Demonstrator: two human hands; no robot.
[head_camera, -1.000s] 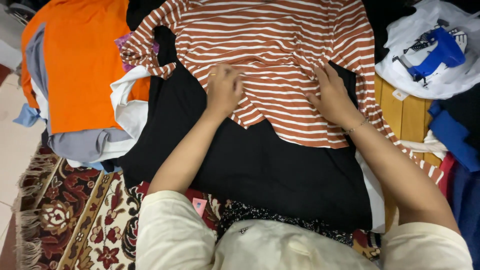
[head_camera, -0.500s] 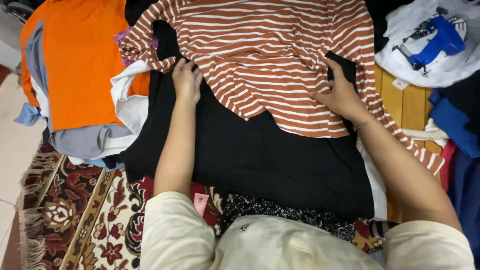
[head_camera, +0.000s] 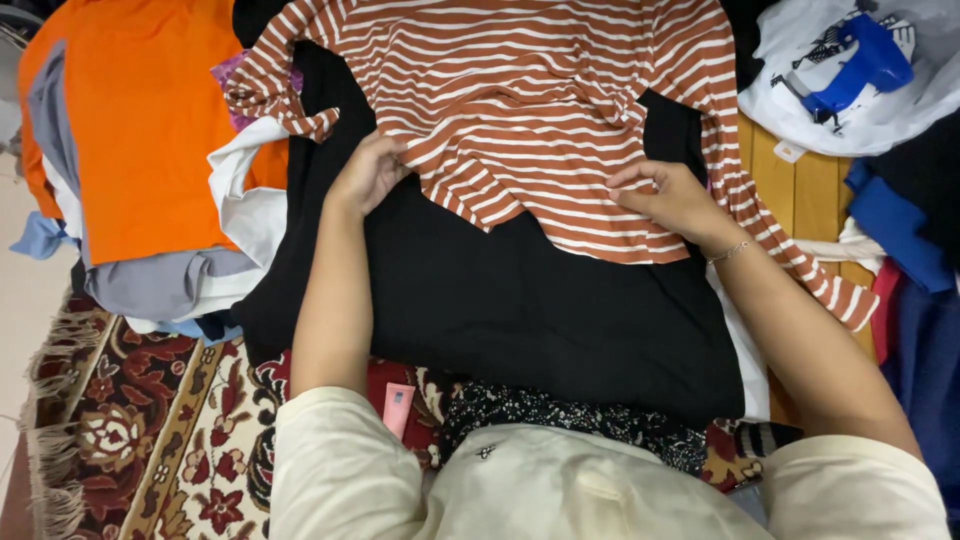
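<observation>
A rust-and-white striped shirt (head_camera: 520, 110) lies spread on top of a black garment (head_camera: 520, 310). My left hand (head_camera: 368, 175) pinches the shirt's lower left edge, fingers curled on the fabric. My right hand (head_camera: 672, 200) rests on the shirt's lower right part, fingers bent and gripping the cloth near the hem. One striped sleeve (head_camera: 800, 260) trails down to the right past my right wrist; the other sleeve (head_camera: 275, 85) lies bunched at the upper left.
A pile of orange (head_camera: 150, 120), grey and white clothes lies at the left. A white plastic bag with a blue print (head_camera: 860, 70) sits at the upper right on wooden boards (head_camera: 800, 190). Blue clothes (head_camera: 900, 230) lie at the right. A patterned red rug (head_camera: 150, 440) covers the floor.
My left hand has moved left to the shirt's lower left edge and taken hold. My right hand shifted slightly and curled on the cloth. The shirt's hem has bunched upward.
</observation>
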